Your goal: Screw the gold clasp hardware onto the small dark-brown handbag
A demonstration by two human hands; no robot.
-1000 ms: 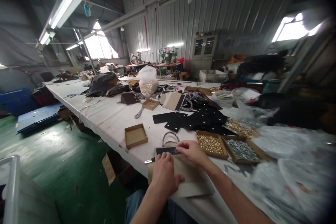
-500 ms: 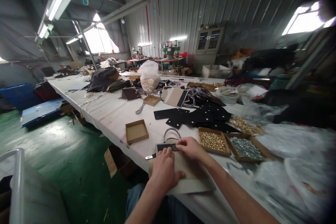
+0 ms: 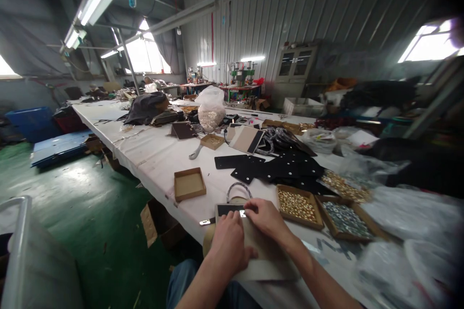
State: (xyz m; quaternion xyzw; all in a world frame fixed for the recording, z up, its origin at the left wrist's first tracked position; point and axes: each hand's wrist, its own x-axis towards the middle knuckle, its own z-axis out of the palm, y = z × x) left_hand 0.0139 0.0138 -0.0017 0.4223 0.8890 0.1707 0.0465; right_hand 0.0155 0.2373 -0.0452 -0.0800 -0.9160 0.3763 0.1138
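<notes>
A beige bag panel (image 3: 266, 256) with a dark strip (image 3: 225, 209) along its far edge lies at the table's near edge. Beyond the strip curves a patterned loop handle (image 3: 238, 184). My left hand (image 3: 232, 244) rests on the panel, fingers stretched flat over the strip's near side and thumb apart. Thumb and forefinger of my right hand (image 3: 266, 217) are pinched together at the strip. Beside these fingertips shows a small shiny metal piece (image 3: 242, 213); whether they grip it is hidden. A dark strap with a metal end (image 3: 206, 222) sticks out to the left.
Right of my hands stand a box of gold-coloured studs (image 3: 297, 205) and a box of silver-coloured hardware (image 3: 344, 219). An open cardboard box (image 3: 189, 184) sits to the left. Black punched pieces (image 3: 268, 169) lie ahead, and plastic bags (image 3: 402, 207) crowd the right side.
The camera view has shifted slightly. The small metal piece at my right fingertips now shows bright. My left hand stays flat on the panel, and my right fingers remain pinched at the strip.
</notes>
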